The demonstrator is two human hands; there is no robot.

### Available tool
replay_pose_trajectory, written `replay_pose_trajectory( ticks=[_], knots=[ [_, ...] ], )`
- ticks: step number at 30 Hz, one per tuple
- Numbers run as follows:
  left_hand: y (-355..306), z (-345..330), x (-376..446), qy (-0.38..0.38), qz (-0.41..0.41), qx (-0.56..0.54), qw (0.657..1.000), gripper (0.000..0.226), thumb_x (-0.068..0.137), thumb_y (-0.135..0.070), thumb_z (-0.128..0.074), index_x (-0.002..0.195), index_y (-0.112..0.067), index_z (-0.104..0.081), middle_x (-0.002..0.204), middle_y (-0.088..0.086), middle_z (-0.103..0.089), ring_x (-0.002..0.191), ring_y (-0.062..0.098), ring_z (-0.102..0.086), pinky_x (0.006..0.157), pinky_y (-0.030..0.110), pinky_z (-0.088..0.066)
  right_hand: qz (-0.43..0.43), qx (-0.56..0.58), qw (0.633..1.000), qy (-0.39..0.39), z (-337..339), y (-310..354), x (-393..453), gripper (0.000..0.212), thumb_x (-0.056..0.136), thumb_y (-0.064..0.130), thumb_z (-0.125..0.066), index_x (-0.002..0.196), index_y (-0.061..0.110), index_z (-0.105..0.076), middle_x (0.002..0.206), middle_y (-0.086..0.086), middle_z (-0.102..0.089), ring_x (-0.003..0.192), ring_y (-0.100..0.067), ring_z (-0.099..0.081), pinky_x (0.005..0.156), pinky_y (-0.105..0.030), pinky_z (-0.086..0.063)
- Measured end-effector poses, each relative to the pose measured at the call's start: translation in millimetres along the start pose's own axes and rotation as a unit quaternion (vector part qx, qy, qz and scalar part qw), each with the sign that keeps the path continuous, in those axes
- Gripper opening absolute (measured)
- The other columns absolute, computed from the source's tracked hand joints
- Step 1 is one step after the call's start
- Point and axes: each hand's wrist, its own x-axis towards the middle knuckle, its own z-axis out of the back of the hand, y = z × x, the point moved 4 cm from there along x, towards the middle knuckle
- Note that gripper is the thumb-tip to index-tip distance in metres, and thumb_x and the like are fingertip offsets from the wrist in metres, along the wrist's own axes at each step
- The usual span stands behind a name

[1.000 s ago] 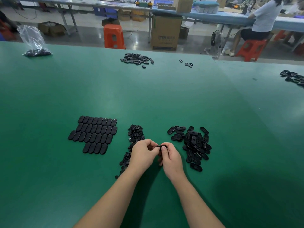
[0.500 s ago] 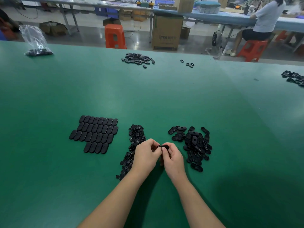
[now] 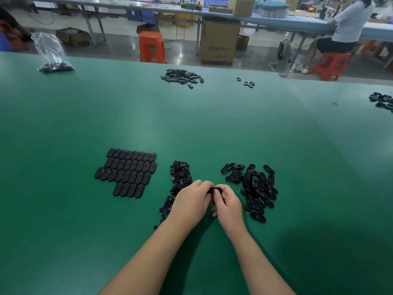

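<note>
A small black oval plastic part (image 3: 215, 190) is pinched between the fingertips of my left hand (image 3: 189, 204) and my right hand (image 3: 227, 206), just above the green table (image 3: 191, 124). Most of the part is hidden by my fingers. To the left lies a neat block of black oval pieces (image 3: 127, 172) set in rows. A strip of small black bits (image 3: 177, 184) runs behind my left hand. A loose heap of black oval shells (image 3: 255, 188) lies right of my right hand.
Far across the table lie another heap of black parts (image 3: 182, 76), three loose rings (image 3: 246, 81), a plastic bag of parts (image 3: 53, 58) at far left and more parts (image 3: 382, 101) at the right edge. Beyond are an orange stool (image 3: 152, 47), a carton (image 3: 220, 42) and a seated person (image 3: 342, 33).
Both hands stay together on the small black part, with only slight finger movement. Nothing on the table has moved.
</note>
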Motion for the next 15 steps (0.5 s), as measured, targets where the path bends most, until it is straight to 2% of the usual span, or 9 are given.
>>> replay_pose_trajectory(
  ticks=[3,5,8,10,13,15],
  knots=[
    [1.9,9.2,-4.8,-0.02,-0.033,0.052,0.998,0.02,0.095,-0.028,-0.059,0.114,-0.025,-0.065,0.097,-0.006,-0.064,0.082,0.02,-0.064,0.065,0.035,-0.051,0.005,0.016,1.0,0.006,-1.2,2.5,-1.2,0.014,0.105,0.016,-0.052,0.097,0.017,-0.064,0.062,0.003,-0.06,0.05,-0.015,-0.053,0.05,-0.03,-0.047],
    [10.9,23.3,-9.1,-0.059,-0.016,0.056,0.997,0.019,0.09,-0.026,-0.065,0.109,-0.024,-0.068,0.096,-0.008,-0.064,0.079,0.018,-0.064,0.061,0.032,-0.05,0.002,0.031,1.0,0.004,-1.6,3.3,-1.8,0.013,0.105,0.015,-0.052,0.1,0.018,-0.064,0.067,0.002,-0.062,0.056,-0.014,-0.055,0.053,-0.032,-0.049],
    [46.4,53.7,-19.0,-0.128,0.091,0.031,0.987,0.021,0.087,-0.024,-0.071,0.108,-0.024,-0.07,0.099,-0.01,-0.063,0.068,0.012,-0.06,0.056,0.025,-0.046,0.005,0.016,1.0,0.006,-1.2,4.4,-2.3,0.013,0.105,0.016,-0.052,0.105,0.021,-0.064,0.073,0.003,-0.065,0.06,-0.012,-0.056,0.056,-0.033,-0.052],
    [81.0,76.3,-32.7,-0.173,0.169,0.021,0.97,0.023,0.089,-0.022,-0.071,0.111,-0.021,-0.069,0.098,-0.008,-0.062,0.069,0.009,-0.057,0.059,0.022,-0.042,0.011,-0.002,1.0,0.01,-1.5,5.1,-3.0,0.013,0.105,0.018,-0.052,0.106,0.023,-0.064,0.074,0.005,-0.066,0.06,-0.009,-0.057,0.057,-0.031,-0.053],
    [134.2,107.3,-63.6,-0.235,0.26,0.027,0.936,0.023,0.089,-0.018,-0.071,0.111,-0.011,-0.071,0.098,0.005,-0.066,0.085,0.022,-0.06,0.074,0.034,-0.046,0.01,-0.018,1.0,0.009,-2.3,5.8,-4.0,0.012,0.104,0.019,-0.053,0.105,0.024,-0.064,0.073,0.009,-0.067,0.059,-0.007,-0.057,0.058,-0.03,-0.054],
    [164.6,120.9,-86.4,-0.257,0.315,0.042,0.913,0.021,0.089,-0.017,-0.071,0.108,-0.008,-0.072,0.096,0.009,-0.067,0.089,0.028,-0.06,0.078,0.039,-0.046,0.009,-0.025,1.0,0.009,-2.7,5.5,-4.0,0.012,0.104,0.019,-0.053,0.105,0.025,-0.064,0.073,0.009,-0.067,0.059,-0.006,-0.057,0.058,-0.031,-0.054]
  ],
)
